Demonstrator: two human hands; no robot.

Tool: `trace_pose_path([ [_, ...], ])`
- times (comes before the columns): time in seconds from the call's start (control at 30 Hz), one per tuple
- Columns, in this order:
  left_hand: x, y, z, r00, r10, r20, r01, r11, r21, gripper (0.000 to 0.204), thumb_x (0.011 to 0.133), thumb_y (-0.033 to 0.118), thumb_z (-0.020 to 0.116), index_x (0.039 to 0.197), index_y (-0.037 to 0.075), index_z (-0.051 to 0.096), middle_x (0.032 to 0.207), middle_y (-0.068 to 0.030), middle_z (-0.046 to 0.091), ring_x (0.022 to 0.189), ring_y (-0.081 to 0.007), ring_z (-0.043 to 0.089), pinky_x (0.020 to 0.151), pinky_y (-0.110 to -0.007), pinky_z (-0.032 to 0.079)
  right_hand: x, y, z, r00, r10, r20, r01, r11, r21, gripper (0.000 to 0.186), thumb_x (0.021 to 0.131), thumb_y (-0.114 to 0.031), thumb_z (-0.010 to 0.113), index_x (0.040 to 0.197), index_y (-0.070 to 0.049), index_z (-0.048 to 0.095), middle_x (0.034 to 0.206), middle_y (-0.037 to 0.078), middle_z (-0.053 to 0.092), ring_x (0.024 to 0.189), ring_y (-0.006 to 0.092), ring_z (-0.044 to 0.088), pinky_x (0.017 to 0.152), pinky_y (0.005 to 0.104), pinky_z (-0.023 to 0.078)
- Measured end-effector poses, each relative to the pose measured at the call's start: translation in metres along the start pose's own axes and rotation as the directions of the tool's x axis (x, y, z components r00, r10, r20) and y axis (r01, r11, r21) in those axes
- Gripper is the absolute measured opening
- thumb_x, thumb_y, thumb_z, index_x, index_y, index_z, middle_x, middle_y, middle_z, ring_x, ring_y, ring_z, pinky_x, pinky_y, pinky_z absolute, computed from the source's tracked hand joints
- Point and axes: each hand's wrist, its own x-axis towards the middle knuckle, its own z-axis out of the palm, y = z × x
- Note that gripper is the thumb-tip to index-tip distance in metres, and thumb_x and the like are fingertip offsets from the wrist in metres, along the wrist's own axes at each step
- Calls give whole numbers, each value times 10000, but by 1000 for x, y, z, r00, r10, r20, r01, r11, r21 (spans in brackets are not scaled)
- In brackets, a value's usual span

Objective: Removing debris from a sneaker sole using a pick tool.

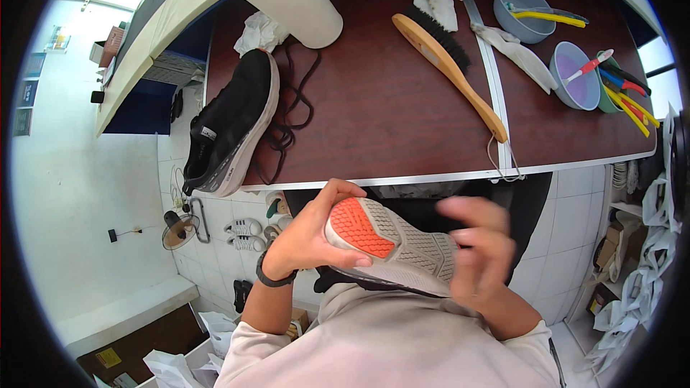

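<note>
A sneaker (410, 253), sole up, is held in front of my body, below the table's near edge. Its sole is pale grey, with an orange patch at the end by my left hand. My left hand (316, 233) grips that end, thumb on one side and fingers around the other. At the sole's other end is my right hand (480, 248), its fingers bent and smeared by motion. Whether they touch the shoe I cannot tell. The matching black sneaker (233, 118), without laces, lies on the table's left side. Loose black laces (291, 126) lie beside it.
On the dark red table (359, 100) lie a wooden-handled brush (453, 68), white cloths (514, 54) and crumpled tissue (260, 32). A white bottle (291, 0) stands behind the sneaker. At the right are a grey-blue bowl (521, 11) and a purple bowl (577, 75) with small brushes.
</note>
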Motion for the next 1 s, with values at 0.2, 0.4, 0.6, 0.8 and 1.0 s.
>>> trace_pose_path([
  [0.2,4,-1,2,998,-61,6,61,998,-36,1007,562,305,976,1345,17,412,1226,-129,550,1171,-207,544,1040,-343,425,2,-12,-8,999,-35,-23,31,987,-156,271,937,-62,662,1200,-37,605,1247,156,651,1077,365,641,894,416,550],
  [0.4,9,-10,1,998,33,57,-32,999,-7,1085,551,322,1005,1377,28,366,1275,-131,520,1207,-210,523,1053,-346,416,13,2,-9,943,144,299,-131,989,-63,352,879,3,687,1220,-32,605,1229,170,662,1117,373,635,924,433,533],
  [0.6,-2,-10,-5,992,84,89,-96,987,132,1070,565,400,1005,1336,-16,391,1269,-155,545,1204,-227,551,1045,-356,436,57,40,-15,969,-13,248,166,776,-609,425,795,46,641,1214,-19,614,1264,146,631,1196,351,580,991,429,500],
  [0.8,-8,5,-4,988,143,56,-153,941,302,1015,614,515,941,1295,-72,469,1163,-249,626,1107,-345,640,973,-391,494,67,72,-9,867,46,495,422,461,-781,392,836,-90,619,1221,-25,591,1183,130,571,1137,296,547,1012,383,472],
  [1.0,-5,-3,-6,977,212,28,-213,962,171,1042,578,480,970,1323,-42,462,1202,-204,626,1140,-308,630,1001,-374,484,86,75,-10,863,91,496,406,459,-790,387,832,-75,611,1218,-44,609,1166,127,567,1111,293,552,984,408,477],
])
